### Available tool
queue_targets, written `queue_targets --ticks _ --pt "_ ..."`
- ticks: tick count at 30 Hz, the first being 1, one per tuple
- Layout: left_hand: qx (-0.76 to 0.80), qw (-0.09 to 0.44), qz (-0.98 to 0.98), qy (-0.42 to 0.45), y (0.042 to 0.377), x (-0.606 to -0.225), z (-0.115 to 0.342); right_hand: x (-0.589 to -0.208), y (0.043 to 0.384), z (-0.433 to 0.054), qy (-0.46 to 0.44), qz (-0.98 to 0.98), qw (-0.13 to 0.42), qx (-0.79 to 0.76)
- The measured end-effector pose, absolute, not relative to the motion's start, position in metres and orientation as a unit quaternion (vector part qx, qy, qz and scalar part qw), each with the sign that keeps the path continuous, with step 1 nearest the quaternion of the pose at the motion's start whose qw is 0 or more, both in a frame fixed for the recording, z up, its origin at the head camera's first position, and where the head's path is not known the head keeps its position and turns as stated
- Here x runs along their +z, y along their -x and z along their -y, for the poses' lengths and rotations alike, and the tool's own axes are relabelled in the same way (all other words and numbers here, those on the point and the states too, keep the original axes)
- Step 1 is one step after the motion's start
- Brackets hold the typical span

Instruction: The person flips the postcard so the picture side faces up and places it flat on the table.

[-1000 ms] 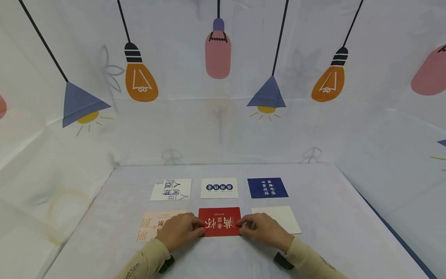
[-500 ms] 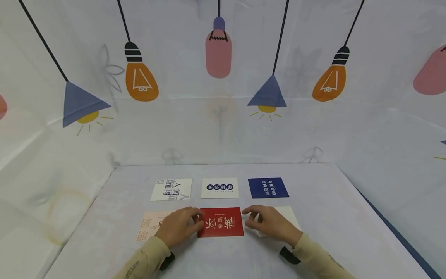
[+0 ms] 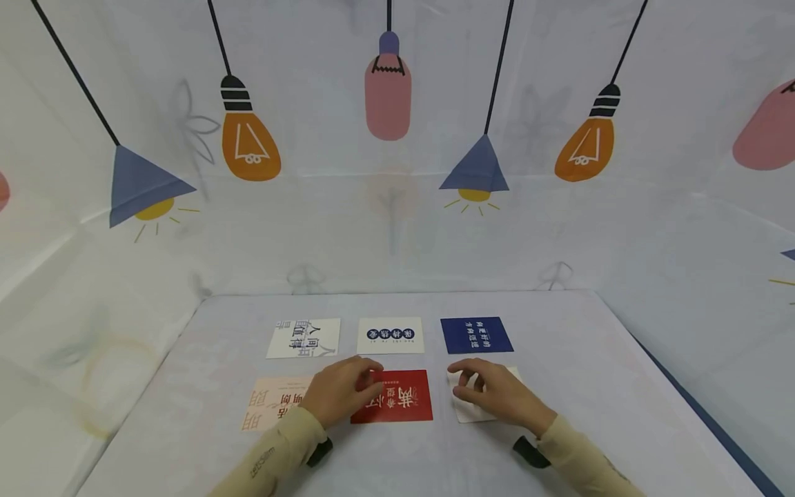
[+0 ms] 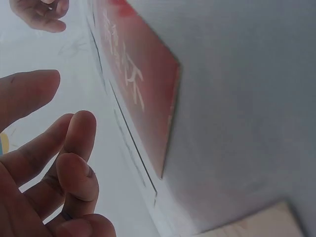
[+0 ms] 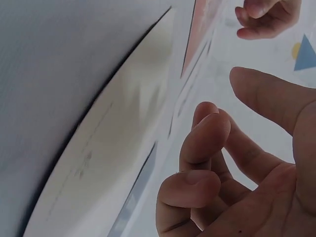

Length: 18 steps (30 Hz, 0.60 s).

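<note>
A red card [image 3: 406, 407] with white characters lies flat at the middle of the front row. My left hand [image 3: 338, 393] hovers over its left side, hiding part of it. In the left wrist view, thumb and loosely bent fingers [image 4: 81, 133] stand apart from the red card [image 4: 148, 94], holding nothing. To the right, my right hand [image 3: 506, 397] is above a cream card [image 3: 466, 412] and covers much of it. The right wrist view has this cream card [image 5: 98, 143] lying below relaxed fingers [image 5: 205, 138] with nothing between them.
A peach card [image 3: 263, 404] lies at the front left, partly behind the left hand. Behind stand in a row a white card with grey lettering [image 3: 282, 345], a white card with blue circles [image 3: 390, 345] and a dark blue card [image 3: 456, 338]. White sheeting [image 3: 397, 235] encloses the table.
Both hands have let go of the red card's side edges. The right hand has moved right, over the cream card; the left has lifted and shifted right and forward, over the red card.
</note>
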<state>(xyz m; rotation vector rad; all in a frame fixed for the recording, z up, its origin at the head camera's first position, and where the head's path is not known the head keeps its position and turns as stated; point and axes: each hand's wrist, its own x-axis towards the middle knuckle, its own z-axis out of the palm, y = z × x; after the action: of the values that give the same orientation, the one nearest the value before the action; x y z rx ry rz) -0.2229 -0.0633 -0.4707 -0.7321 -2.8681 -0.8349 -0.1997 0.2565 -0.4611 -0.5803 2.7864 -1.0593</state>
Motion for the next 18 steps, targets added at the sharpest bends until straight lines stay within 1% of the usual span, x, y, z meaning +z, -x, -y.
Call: queue_targets --ticks 6,12,18 --pt "-0.278 0.036 0.930 0.239 0.230 -0.468 0.050 -0.460 0.202 -0.274 0.188 -0.917 0.033 -0.350" --pt "-0.283 0.018 0.927 0.243 0.231 -0.466 0.033 -0.460 0.201 -0.294 0.177 -0.918 0.025 -0.355" --pt "-0.269 0.018 0.927 0.259 0.234 -0.464 0.012 -0.461 0.200 -0.312 0.179 -0.920 0.018 -0.349"
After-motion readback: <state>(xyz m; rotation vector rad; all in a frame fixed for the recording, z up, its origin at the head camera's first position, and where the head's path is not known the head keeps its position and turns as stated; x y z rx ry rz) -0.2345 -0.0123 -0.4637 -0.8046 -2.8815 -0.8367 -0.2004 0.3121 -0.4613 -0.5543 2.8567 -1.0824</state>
